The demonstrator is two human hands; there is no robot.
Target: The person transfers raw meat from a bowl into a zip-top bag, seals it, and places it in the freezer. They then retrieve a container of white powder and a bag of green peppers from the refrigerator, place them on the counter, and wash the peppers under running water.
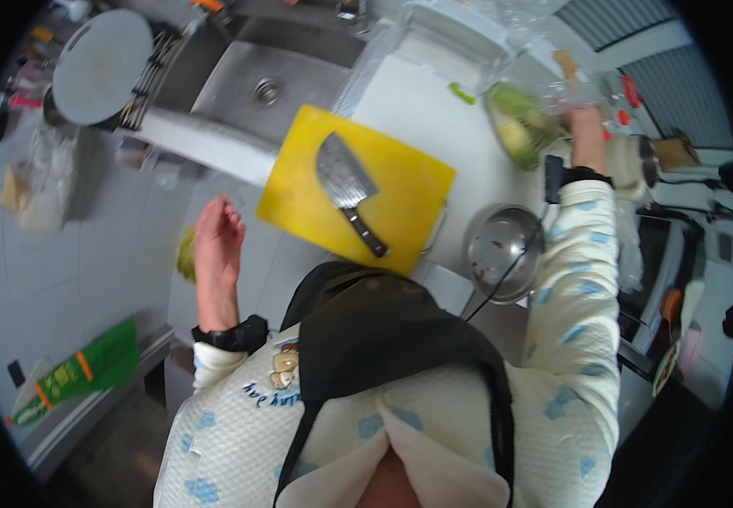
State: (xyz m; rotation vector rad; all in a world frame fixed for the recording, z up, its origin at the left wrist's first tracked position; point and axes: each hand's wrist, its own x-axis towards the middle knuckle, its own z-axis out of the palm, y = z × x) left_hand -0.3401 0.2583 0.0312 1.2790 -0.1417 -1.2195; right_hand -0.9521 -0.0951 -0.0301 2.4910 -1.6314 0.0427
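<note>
A cleaver (345, 173) with a dark riveted handle lies on a yellow cutting board (408, 190) before me. My left hand (219, 235) is raised left of the board, its fingers loosely bent. Whether its fingertips hold anything is unclear. Behind that wrist a yellow-green thing (185, 257) shows in part. Stretched out to the far right, my right hand (585, 124) is at some clear plastic (573, 95), its fingers mostly hidden. Just left of it lies a leafy pale-green vegetable (519, 127), seemingly a cabbage in plastic wrap.
A steel sink (233, 95) lies beyond the board, with a round white board (103, 66) to its left. At right stands a steel bowl (507, 251) with a cable across it. A white tray (442, 54) and a green strip (462, 93) are at the back.
</note>
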